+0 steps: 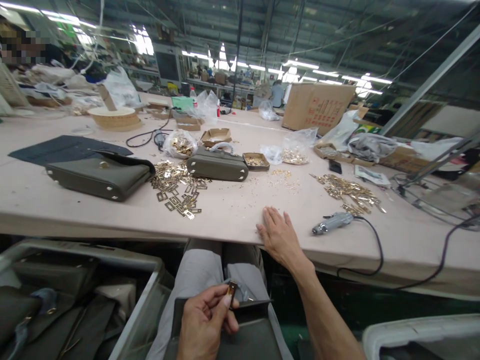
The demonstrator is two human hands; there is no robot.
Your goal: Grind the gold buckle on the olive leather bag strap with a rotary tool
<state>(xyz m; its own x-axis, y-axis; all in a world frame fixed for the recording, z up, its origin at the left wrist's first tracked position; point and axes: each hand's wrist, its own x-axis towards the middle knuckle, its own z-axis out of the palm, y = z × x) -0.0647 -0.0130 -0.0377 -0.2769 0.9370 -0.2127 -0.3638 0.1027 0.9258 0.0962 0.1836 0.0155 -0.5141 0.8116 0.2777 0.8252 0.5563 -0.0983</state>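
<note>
My left hand [208, 317] pinches a small metal clasp piece [232, 289] between thumb and fingers, above a dark olive bag [247, 340] lying on my lap. My right hand [278, 234] rests palm down at the table's front edge, fingers spread, with nothing visible in it. Small loose metal bits [262, 189] lie on the table beyond its fingertips. To its right is a grey electric screwdriver [333, 223] with a black cord. Part of the bag on my lap is hidden by my left hand.
Two olive bags [101, 175] [217, 164] stand on the table [123, 217] beside a pile of metal frames [180, 195]. More metal pieces [350, 192] lie at the right. A crate [140, 310] of bags is lower left; a white bin [423, 327] is lower right.
</note>
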